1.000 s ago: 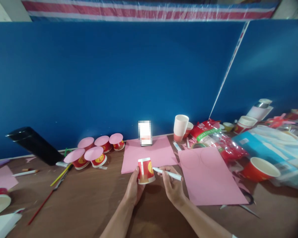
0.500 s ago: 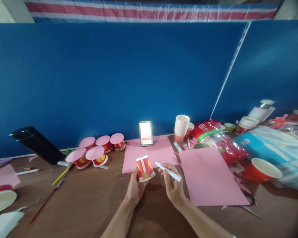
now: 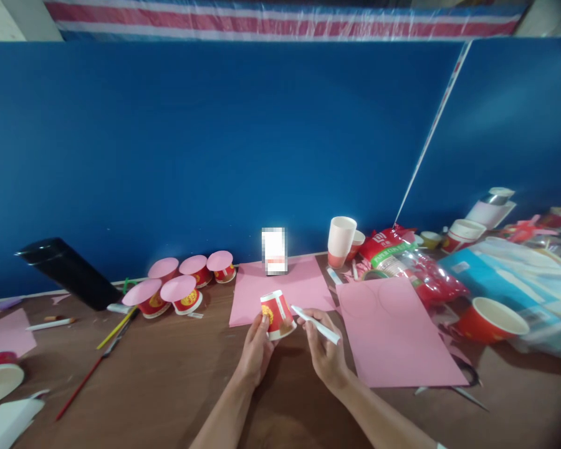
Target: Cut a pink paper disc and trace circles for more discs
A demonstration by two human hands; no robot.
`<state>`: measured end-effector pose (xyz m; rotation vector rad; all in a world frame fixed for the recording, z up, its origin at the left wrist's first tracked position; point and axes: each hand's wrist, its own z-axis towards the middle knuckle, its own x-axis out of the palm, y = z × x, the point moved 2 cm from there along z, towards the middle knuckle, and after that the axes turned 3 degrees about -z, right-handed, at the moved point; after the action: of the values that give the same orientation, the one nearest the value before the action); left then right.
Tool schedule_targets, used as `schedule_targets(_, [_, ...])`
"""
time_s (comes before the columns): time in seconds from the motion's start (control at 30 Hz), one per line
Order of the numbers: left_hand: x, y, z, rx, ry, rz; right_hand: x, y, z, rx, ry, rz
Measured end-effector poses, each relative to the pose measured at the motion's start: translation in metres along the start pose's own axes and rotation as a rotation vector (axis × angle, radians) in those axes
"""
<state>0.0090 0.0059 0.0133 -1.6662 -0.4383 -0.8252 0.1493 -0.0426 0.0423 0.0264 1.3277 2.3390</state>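
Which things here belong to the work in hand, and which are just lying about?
Seemingly in use:
red paper cup, in the left hand
white pen, in the right hand
pink-topped cups, likely related

Seemingly lying about:
black cylinder
scissors
red plastic bag

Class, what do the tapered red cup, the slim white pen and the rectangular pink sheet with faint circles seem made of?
Tapered red cup: probably smooth paper, judging by its printed wall and pale rim; gloss unclear.
Slim white pen: likely smooth plastic, from its straight, evenly white barrel.
Rectangular pink sheet: paper or thin card, matt, flat, crisp-edged.
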Motion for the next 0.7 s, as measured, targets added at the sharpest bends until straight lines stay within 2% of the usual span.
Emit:
schedule_targets(0.27, [-0.003, 0.001, 0.001, 0.005, -0.072, 0.060, -0.001, 0.002, 0.001, -0.024, -0.010, -0.021])
schedule_targets(0.47, [-0.005, 0.002, 0.003, 0.042, -0.029, 0.062, 0.000, 0.007, 0.002, -0.026, 0.001, -0.013])
schedule_targets(0.7, [-0.003, 0.002, 0.003, 0.016, -0.009, 0.081, 0.000, 0.010, 0.002, -0.063, 0.041, -0.026])
